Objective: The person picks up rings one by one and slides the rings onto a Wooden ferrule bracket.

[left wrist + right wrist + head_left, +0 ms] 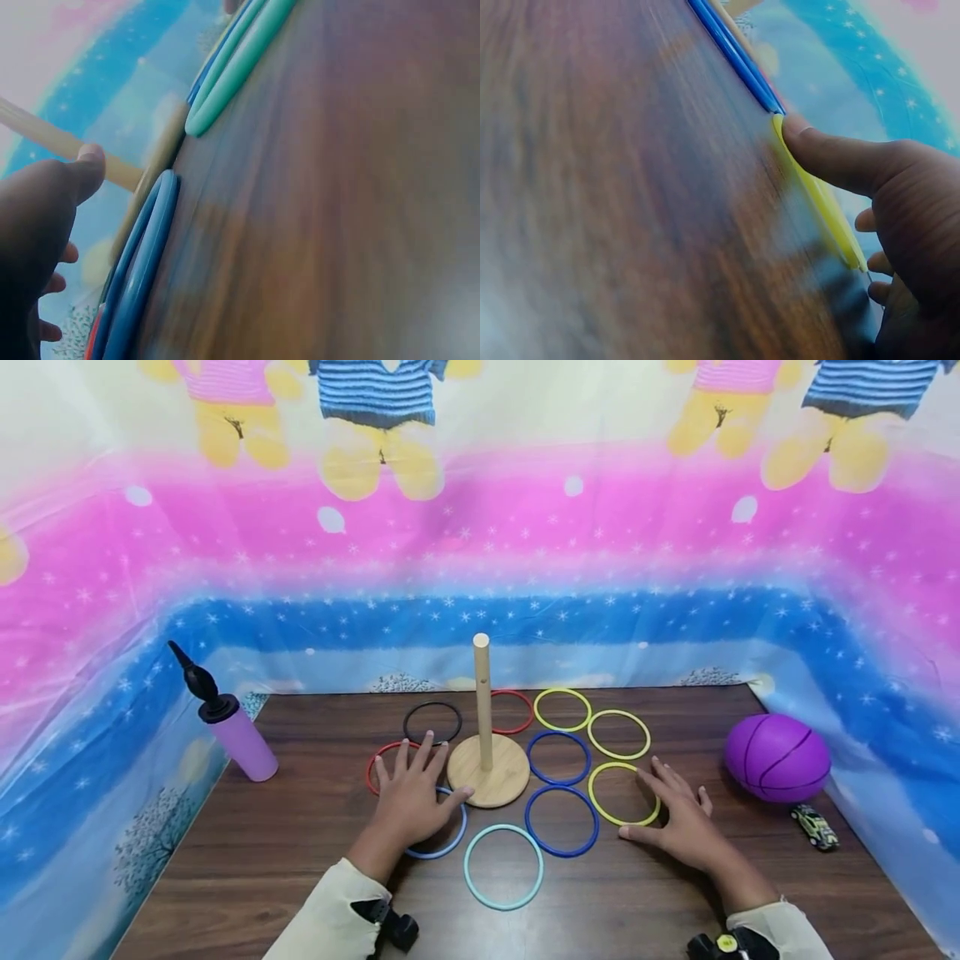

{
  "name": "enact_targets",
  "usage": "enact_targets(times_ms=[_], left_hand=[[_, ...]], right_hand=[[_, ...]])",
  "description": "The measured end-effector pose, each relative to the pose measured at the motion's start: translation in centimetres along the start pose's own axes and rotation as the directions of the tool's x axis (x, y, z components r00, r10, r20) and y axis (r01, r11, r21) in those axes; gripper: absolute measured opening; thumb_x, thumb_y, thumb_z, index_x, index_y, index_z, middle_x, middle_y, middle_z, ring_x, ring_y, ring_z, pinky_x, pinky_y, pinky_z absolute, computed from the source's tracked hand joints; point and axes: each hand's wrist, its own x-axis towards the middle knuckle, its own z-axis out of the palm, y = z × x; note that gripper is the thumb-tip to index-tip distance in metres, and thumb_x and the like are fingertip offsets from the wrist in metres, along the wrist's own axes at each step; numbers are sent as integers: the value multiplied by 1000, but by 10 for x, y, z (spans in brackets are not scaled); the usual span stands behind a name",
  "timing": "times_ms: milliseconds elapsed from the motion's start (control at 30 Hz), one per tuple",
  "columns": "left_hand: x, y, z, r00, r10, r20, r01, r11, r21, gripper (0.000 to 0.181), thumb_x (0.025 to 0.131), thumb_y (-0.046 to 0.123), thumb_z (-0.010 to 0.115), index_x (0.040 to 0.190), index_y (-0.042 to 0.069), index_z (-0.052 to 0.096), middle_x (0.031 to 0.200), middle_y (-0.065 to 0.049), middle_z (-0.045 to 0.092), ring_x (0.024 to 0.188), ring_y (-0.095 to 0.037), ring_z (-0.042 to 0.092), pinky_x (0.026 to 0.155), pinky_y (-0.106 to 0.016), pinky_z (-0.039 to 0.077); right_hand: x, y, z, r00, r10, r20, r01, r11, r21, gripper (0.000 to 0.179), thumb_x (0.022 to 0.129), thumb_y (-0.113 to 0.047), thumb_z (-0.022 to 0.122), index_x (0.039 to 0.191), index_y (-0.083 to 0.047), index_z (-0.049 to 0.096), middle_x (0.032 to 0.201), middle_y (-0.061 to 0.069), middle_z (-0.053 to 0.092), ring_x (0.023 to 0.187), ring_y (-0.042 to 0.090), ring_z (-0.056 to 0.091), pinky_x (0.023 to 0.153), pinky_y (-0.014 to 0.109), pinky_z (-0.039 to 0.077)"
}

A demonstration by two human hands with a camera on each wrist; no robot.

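Observation:
In the head view my left hand point(411, 806) is spread palm down over a light blue ring point(435, 857), its fingertips overlapping a red ring point(370, 777). Its thumb reaches toward the round wooden base point(501, 781) of an upright post point(483, 702). My right hand point(684, 827) hovers low at the right side of a yellow ring point(592, 802), fingers apart and loosely bent. In the right wrist view the thumb tip is right at that yellow ring's point(825, 206) edge. Neither hand grips anything.
Around the base lie a teal ring point(504, 907), two dark blue rings point(561, 855), two more yellow rings point(562, 691), another red ring point(532, 710) and a black ring point(432, 703). A purple pump point(243, 743) stands left; a purple ball point(777, 758) and toy car point(814, 827) sit right.

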Motion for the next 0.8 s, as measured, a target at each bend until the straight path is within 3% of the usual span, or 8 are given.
enact_targets(times_ms=[200, 400, 800], left_hand=[[3, 4, 6, 999, 2, 41, -3, 1000, 24, 91, 101, 77, 55, 173, 24, 38, 183, -7, 27, 169, -51, 18, 126, -86, 8], [5, 6, 12, 999, 48, 26, -49, 998, 32, 91, 99, 79, 57, 171, 25, 42, 180, -6, 35, 168, -52, 21, 127, -85, 10], [3, 4, 18, 999, 36, 32, -38, 998, 43, 91, 100, 78, 58, 172, 26, 38, 180, -4, 34, 169, -50, 19, 128, -84, 11]], right_hand=[[-3, 0, -1, 1000, -13, -2, 13, 1000, 3, 105, 79, -54, 97, 163, -8, 53, 177, 29, 29, 164, 55, 20, 119, 89, 0], [-3, 4, -3, 999, -27, -40, 27, 1000, -11, 97, 79, -45, 99, 156, -3, 59, 172, 30, 38, 162, 56, 27, 119, 89, 5], [-1, 3, 0, 998, -39, -40, 38, 999, -38, 85, 83, -44, 96, 149, -1, 66, 169, 23, 48, 161, 53, 31, 118, 90, 7]])
